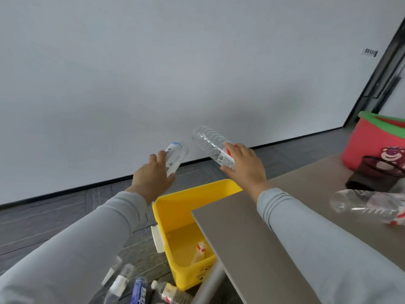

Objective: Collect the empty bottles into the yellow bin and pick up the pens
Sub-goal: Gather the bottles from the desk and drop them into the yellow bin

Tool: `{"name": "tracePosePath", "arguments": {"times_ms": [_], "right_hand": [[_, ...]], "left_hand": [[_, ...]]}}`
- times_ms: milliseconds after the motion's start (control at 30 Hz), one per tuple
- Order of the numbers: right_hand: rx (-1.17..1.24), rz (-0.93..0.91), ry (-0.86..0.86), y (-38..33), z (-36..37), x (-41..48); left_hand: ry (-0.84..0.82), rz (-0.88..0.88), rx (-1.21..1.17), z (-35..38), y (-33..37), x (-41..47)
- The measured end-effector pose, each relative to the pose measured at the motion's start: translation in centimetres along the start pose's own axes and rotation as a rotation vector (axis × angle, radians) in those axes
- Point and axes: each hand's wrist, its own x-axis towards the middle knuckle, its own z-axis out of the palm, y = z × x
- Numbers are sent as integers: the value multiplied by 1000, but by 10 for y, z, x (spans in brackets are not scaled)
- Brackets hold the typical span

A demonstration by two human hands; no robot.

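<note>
Above bin: hands round bottles

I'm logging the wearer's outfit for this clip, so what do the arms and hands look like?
Both arms wear snug, light grey long sleeves. The left sleeve and right sleeve end in bunched cuffs at the wrists. The left hand and right hand are bare: no gloves, rings or watch visible.

The beige table bears a lying bottle, mesh cup and red basket; the floor bears the yellow bin.
</note>
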Motion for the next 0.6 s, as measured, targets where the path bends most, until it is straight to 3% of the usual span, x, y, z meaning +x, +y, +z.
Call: {"name": "tracePosePath", "arguments": {"times_ms": [233, 367, 500, 600], "right_hand": [[-78, 181, -218, 10, 47, 26], [-16, 230, -87, 18, 50, 25], [12, 223, -69, 17, 52, 25], [0, 215, -53, 17, 52, 26]], "left_hand": [[-12, 61, -10, 26, -7, 25], [-45, 76, -42, 45, -5, 32], [-96, 127, -74, 61, 10, 43], [-129, 187, 35, 67, 23, 59]]}}
